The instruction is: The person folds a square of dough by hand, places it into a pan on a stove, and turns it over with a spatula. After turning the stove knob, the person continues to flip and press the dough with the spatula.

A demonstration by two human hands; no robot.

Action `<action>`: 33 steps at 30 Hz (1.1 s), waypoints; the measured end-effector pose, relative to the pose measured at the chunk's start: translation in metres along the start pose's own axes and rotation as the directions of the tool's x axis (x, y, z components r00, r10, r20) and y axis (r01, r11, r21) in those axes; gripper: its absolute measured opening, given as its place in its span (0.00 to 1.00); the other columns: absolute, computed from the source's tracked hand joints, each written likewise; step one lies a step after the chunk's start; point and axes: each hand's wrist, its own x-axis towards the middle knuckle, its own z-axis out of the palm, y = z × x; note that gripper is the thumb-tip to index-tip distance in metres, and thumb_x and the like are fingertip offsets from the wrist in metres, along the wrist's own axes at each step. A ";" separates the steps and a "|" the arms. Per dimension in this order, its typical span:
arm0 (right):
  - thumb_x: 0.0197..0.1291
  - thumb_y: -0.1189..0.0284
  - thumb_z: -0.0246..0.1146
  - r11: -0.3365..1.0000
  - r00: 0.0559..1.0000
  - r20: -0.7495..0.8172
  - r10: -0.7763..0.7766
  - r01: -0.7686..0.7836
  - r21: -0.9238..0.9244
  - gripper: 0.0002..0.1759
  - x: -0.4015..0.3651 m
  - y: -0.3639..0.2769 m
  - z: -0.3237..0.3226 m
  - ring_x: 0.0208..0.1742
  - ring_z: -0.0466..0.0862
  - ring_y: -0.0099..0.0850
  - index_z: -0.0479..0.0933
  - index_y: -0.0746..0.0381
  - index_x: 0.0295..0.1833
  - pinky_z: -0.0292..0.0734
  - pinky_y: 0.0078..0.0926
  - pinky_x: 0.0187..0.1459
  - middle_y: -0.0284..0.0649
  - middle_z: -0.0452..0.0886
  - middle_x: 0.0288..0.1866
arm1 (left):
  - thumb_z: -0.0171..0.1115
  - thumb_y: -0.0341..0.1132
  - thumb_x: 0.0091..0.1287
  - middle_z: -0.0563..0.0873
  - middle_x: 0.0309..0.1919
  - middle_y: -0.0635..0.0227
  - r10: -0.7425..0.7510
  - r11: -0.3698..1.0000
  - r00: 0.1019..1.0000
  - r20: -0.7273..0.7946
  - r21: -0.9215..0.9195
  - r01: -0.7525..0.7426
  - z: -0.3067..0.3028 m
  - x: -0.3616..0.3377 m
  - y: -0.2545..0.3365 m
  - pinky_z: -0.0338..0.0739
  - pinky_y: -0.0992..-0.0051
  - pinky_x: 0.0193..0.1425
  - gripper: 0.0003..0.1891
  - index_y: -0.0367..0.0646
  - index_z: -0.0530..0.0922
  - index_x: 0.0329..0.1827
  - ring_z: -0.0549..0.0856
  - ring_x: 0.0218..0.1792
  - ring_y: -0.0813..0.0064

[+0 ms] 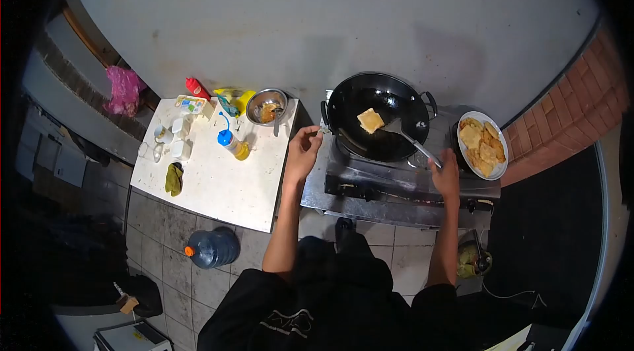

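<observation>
A black wok (396,143) with oil in it sits on the stove, and a square golden piece of fried food (370,120) lies inside. My right hand (446,174) is closed around the handle of a metal spatula (422,148), whose blade is down in the wok beside the food. At the wok's left side, my left hand (305,146) has its fingertips pinched at the lower end of the wok handle (323,112). Something small and pale shows at those fingertips, too small to name.
A plate of fried pieces (483,146) stands right of the wok, by a brick wall (561,106). On the white table (218,199) at left are a metal bowl (267,106), an oil bottle (232,144), a red bottle (197,88) and white containers (180,139). A water jug (214,248) lies on the floor.
</observation>
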 end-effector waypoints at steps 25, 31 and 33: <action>0.64 0.68 0.63 0.983 0.987 0.124 0.097 -0.115 0.141 0.14 0.022 -0.064 -0.035 0.28 0.82 0.40 0.77 0.70 0.45 0.74 0.34 0.34 0.50 0.81 0.28 | 0.65 0.31 0.67 0.79 0.26 0.75 0.099 0.990 0.992 -0.079 0.112 -0.090 0.015 0.045 -0.043 0.70 0.85 0.32 0.10 0.36 0.77 0.45 0.75 0.27 0.87; 0.68 0.70 0.59 0.784 0.958 0.046 0.282 -0.258 0.565 0.14 0.036 -0.074 -0.016 0.16 0.76 0.24 0.79 0.73 0.44 0.70 0.23 0.21 0.39 0.77 0.18 | 0.66 0.31 0.66 0.80 0.26 0.73 0.122 0.977 0.986 -0.112 0.186 -0.100 0.010 0.059 -0.044 0.74 0.83 0.35 0.11 0.35 0.77 0.47 0.80 0.29 0.84; 0.69 0.71 0.57 0.485 0.864 0.106 0.491 -0.373 0.791 0.14 0.042 -0.084 -0.011 0.11 0.72 0.22 0.79 0.73 0.44 0.67 0.19 0.15 0.37 0.74 0.15 | 0.66 0.31 0.66 0.81 0.26 0.72 0.121 0.970 0.986 -0.114 0.223 -0.094 0.012 0.059 -0.035 0.75 0.82 0.36 0.12 0.34 0.77 0.48 0.81 0.30 0.84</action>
